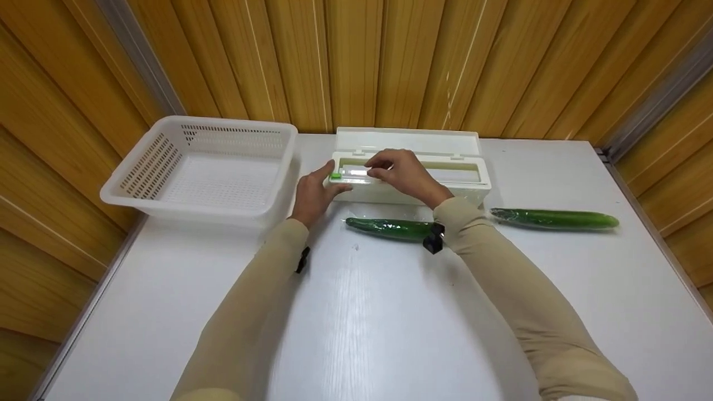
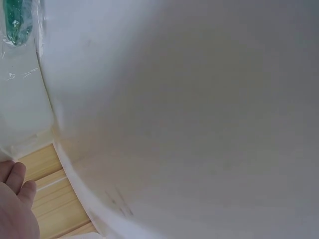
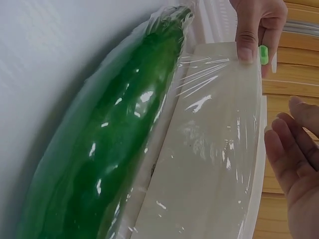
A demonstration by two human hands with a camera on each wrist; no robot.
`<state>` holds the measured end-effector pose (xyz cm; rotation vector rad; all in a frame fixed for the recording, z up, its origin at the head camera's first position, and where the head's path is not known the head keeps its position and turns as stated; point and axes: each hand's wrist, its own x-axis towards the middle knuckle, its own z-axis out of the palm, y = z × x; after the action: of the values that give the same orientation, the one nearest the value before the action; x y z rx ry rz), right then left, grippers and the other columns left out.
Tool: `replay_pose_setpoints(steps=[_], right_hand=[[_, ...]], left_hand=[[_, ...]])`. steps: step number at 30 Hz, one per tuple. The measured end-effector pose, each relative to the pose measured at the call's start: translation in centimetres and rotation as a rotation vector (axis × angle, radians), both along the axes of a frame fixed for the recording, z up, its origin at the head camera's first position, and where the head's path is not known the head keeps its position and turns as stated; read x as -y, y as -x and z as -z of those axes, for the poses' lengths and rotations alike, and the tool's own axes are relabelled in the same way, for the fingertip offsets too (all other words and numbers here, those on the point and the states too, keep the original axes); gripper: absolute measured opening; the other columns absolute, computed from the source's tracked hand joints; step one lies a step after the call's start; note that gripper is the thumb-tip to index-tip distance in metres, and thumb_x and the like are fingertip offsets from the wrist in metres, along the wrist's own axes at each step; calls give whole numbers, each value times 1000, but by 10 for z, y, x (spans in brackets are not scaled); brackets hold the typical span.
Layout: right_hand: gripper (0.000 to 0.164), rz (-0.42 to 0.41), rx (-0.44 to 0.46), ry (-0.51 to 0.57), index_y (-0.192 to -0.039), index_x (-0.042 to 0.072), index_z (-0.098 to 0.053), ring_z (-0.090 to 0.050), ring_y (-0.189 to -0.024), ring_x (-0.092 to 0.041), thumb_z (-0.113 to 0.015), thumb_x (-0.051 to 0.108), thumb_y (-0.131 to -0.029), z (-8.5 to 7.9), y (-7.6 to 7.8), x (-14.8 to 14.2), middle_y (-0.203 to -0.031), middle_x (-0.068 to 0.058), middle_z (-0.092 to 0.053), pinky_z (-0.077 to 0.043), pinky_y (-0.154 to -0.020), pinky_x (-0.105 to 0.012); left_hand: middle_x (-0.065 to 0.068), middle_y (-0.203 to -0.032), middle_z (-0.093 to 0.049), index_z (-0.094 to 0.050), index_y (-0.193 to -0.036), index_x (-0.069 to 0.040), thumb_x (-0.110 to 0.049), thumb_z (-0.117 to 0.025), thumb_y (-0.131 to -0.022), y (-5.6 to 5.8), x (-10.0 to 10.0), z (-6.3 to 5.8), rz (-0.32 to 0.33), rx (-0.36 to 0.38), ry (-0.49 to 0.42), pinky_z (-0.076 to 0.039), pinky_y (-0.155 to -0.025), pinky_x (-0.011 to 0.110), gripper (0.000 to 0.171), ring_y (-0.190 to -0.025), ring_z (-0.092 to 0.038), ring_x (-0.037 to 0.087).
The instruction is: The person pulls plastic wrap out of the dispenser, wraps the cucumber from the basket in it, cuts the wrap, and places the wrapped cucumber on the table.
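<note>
A white cling film dispenser [image 1: 412, 192] stands at the back of the table with its lid [image 1: 409, 140] raised. My left hand [image 1: 313, 195] grips its left end, thumb on the front face, beside a green slider [image 1: 336, 176]. Over the top opening hovers my right hand [image 1: 404, 172], fingers bent and thumb near the index fingertip; no film shows between them. Clear film [image 3: 199, 104] stretches down the dispenser's front to a cucumber [image 3: 114, 134] lying before it. In the head view, the right sleeve covers this cucumber's [image 1: 384, 227] right end.
On the right lies another film-wrapped cucumber [image 1: 557, 219]. A white perforated basket [image 1: 287, 161] stands at the back left, close to my left hand. Behind the white table [image 1: 345, 317] rises a wood-patterned wall [image 1: 356, 67].
</note>
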<state>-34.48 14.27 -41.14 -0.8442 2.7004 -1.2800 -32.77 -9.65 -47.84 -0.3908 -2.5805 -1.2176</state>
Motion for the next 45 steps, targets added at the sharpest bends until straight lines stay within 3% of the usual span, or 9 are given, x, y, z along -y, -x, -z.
replay_pose_setpoints(steps=[7, 13, 25, 33, 45], right_hand=[[22, -18, 79, 55, -120, 1, -78, -70, -101, -23, -75, 12, -101, 4, 5, 25, -112, -10, -77, -58, -83, -30], [22, 6, 94, 25, -122, 4, -79, -68, -104, -19, -73, 13, -103, 6, 10, 40, -115, -8, -76, -55, -88, -31], [22, 14, 28, -50, -115, 9, -84, -62, -98, -20, -78, 23, -100, 11, 17, 55, -106, -6, -75, -50, -85, -35], [13, 18, 20, -31, -106, 5, -84, -61, -93, -18, -78, 14, -99, 11, 16, 53, -100, -7, -73, -49, -79, -31], [12, -7, 23, -91, -105, 1, -82, -63, -96, -20, -75, 10, -101, 9, 14, 46, -101, -10, -70, -53, -83, -33]], left_hand=[[22, -144, -59, -58, -146, 4, -28, -85, -89, -1, 4, 2, 11, -114, 0, -49, -111, 41, 71, -133, -60, 36], [20, -147, -57, -56, -149, 3, -29, -82, -92, 0, 3, 2, 13, -84, 24, -47, -112, 40, 70, -136, -58, 35], [21, -143, -60, -61, -144, 3, -24, -86, -89, 3, 0, 5, 18, -148, 1, -50, -110, 41, 67, -131, -62, 34], [21, -143, -61, -60, -145, 2, -26, -86, -89, 3, 0, 5, 25, -155, 12, -50, -109, 40, 68, -131, -62, 35], [23, -140, -62, -61, -144, 6, -27, -85, -89, 2, 3, 5, 44, -180, 47, -51, -108, 41, 68, -130, -62, 37]])
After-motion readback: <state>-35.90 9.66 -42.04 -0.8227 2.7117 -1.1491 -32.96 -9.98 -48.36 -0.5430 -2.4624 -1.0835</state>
